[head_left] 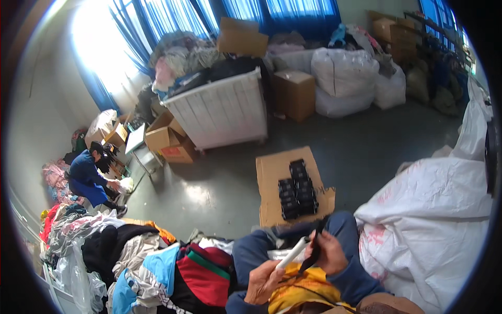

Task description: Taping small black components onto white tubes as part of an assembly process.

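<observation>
Above my lap, my left hand (264, 281) is closed around one end of a white rod-shaped thing (293, 252), which slants up to the right. My right hand (330, 253) pinches a black strip (312, 255), apparently cloth, beside the rod's far end. Whether rod and strip touch, I cannot tell. Yellow cloth (298, 289) with a dark cord across it lies over my lap under both hands. Ahead of my knees, several black bundles (298, 196) are stacked in rows on a flat cardboard sheet (272, 170) on the floor.
At my left lies a heap of clothes (201, 275). A big white sack (434, 220) stands close on my right. Farther off are a white bin (222, 112) heaped with cloth, a cardboard box (294, 97) and stuffed clear bags (345, 78). Another person (86, 175) sits at the far left.
</observation>
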{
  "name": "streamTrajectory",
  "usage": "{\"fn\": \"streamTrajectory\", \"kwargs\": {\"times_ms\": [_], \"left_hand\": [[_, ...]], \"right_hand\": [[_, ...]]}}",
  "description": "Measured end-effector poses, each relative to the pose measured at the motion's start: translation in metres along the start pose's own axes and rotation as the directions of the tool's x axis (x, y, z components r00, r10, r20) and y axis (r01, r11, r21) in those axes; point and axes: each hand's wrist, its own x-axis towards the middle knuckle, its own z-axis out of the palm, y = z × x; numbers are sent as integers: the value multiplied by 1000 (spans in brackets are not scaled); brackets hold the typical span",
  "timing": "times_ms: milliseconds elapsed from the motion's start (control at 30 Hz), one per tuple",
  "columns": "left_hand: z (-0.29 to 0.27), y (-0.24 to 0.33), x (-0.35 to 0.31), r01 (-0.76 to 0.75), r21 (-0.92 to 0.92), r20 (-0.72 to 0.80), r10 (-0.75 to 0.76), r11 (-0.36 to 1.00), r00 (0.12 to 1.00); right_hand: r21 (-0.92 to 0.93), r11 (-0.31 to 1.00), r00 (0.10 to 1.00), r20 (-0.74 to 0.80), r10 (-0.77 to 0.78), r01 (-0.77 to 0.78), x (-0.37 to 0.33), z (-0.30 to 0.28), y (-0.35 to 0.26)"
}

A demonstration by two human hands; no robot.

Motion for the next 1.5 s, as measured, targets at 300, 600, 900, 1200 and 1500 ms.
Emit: {"fn": "streamTrajectory", "kwargs": {"times_ms": [300, 600, 900, 1200, 1500], "left_hand": [[10, -17, -3, 225, 76, 109, -233, 971, 966], [8, -51, -22, 473, -252, 228, -423, 845, 877], [9, -67, -29, 553, -353, 269, -484, 755, 833], [4, -58, -22, 567, -126, 176, -544, 814, 820], [14, -72, -22, 499, -298, 172, -468, 814, 867]], "right_hand": [[-669, 739, 968, 230, 103, 80, -2, -27, 29], [-687, 727, 932, 253, 260, -16, -16, -41, 41], [-507, 827, 911, 172, 374, -244, -4, -64, 44], [-278, 894, 911, 117, 395, -351, -7, -56, 52], [-323, 912, 960, 33, 278, -253, -9, -64, 66]]}}
